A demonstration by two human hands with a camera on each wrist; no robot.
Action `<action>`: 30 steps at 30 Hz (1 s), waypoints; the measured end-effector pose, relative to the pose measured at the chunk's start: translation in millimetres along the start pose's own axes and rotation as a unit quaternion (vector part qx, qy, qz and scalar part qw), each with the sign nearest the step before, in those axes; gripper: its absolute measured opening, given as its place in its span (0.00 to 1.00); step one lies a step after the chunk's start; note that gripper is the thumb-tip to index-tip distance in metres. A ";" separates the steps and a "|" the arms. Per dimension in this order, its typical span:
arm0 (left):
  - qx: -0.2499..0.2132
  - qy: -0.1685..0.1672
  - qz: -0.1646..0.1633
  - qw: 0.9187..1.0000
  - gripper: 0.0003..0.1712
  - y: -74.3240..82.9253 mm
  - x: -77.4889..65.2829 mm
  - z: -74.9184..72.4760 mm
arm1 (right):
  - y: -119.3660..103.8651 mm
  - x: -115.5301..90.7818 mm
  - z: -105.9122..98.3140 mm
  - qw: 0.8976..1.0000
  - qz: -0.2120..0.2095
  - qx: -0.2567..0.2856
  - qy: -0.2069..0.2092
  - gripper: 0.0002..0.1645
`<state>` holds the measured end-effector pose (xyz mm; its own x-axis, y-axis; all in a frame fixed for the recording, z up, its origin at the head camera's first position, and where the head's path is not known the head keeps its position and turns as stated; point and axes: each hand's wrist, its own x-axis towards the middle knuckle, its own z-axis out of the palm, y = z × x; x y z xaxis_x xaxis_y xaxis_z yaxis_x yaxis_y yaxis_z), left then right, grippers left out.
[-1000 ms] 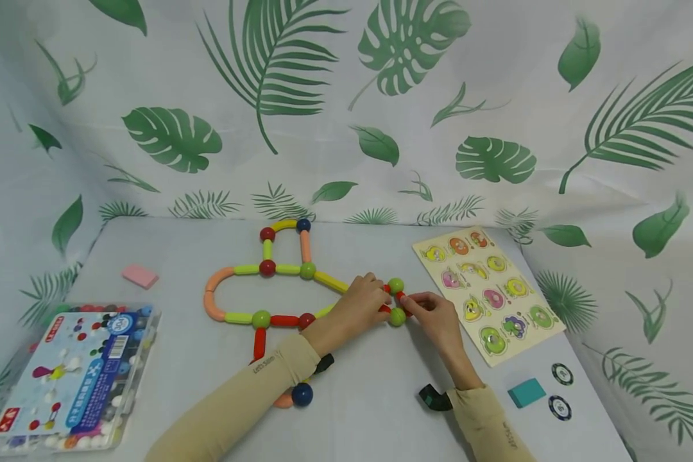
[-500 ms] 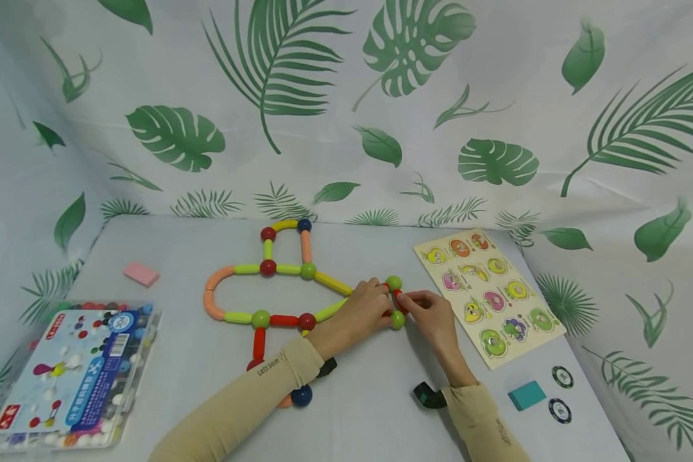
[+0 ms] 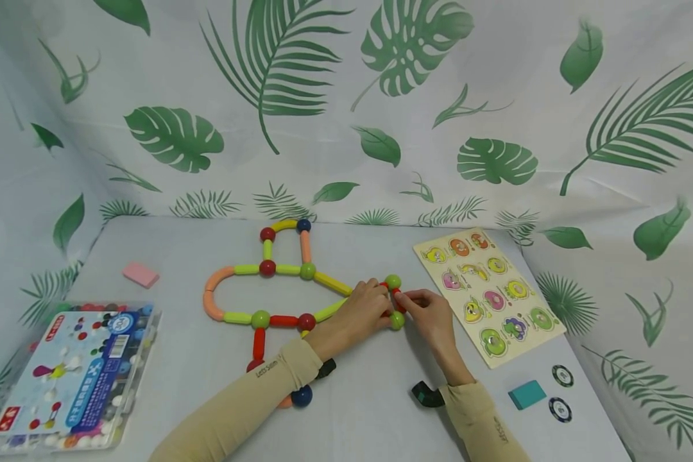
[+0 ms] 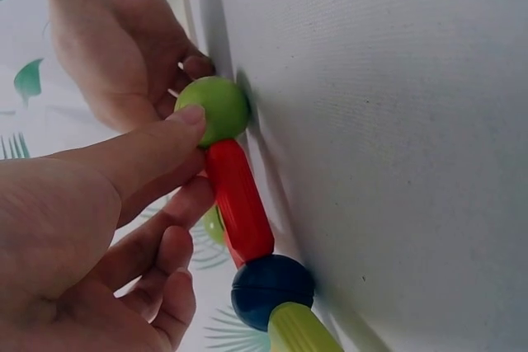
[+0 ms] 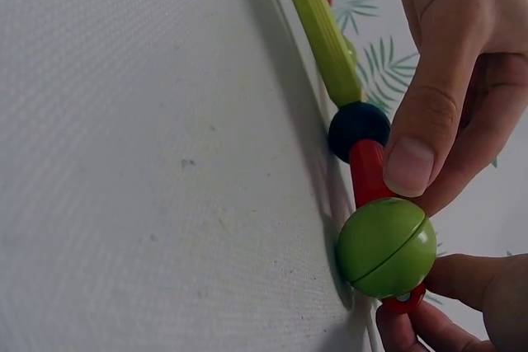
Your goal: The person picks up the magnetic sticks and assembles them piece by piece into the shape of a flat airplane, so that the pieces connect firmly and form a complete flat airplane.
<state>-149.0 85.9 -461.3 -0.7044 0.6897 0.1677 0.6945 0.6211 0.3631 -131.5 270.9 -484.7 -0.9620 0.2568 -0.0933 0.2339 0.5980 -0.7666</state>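
Note:
A flat outline of coloured sticks and balls, like a magnetic building set, lies on the table. At its right end are a far green ball and a near green ball, with a short red stick between them. My left hand pinches the near green ball, its thumb on the ball's side in the left wrist view. From the right, my right hand pinches the short red stick. Another red stick joins the near green ball to a navy ball. My left forearm hides part of the lower outline.
A clear case of coloured pieces with a printed sheet stands at left. Beyond it lies a pink block. On the right are a fruit picture board, a teal block and two round chips. Leaf-print cloth hangs behind.
The two green balls sit slightly farther apart, with the short red stick now lined up between them. My right hand has shifted a little left; the left hand keeps its place.

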 end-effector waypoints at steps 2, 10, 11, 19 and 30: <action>0.000 0.002 0.002 1.000 0.09 -0.3 -0.9 0.0 | -0.2 -0.3 0.7 1.000 0.000 -0.003 0.002 0.24; -0.006 0.000 0.001 1.000 0.08 -0.6 -3.3 -1.3 | -1.4 -1.3 2.3 1.000 0.003 -0.005 0.007 0.23; -0.007 -0.001 0.001 1.000 0.08 -0.8 -3.4 -1.2 | -1.7 -1.5 2.6 1.000 0.004 -0.005 0.006 0.23; -0.010 0.003 0.002 1.000 0.08 -1.2 -4.1 -1.0 | -1.7 -1.2 4.0 1.000 0.000 -0.006 0.005 0.25; -0.018 0.007 -0.001 1.000 0.08 -1.0 -4.7 0.1 | -4.0 -3.5 5.2 1.000 0.003 0.006 0.010 0.25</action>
<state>-146.4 82.1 -462.5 -0.7083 0.6829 0.1788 0.6871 0.6088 0.3966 -129.8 263.6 -484.6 -0.9576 0.2756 -0.0841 0.2370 0.5873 -0.7739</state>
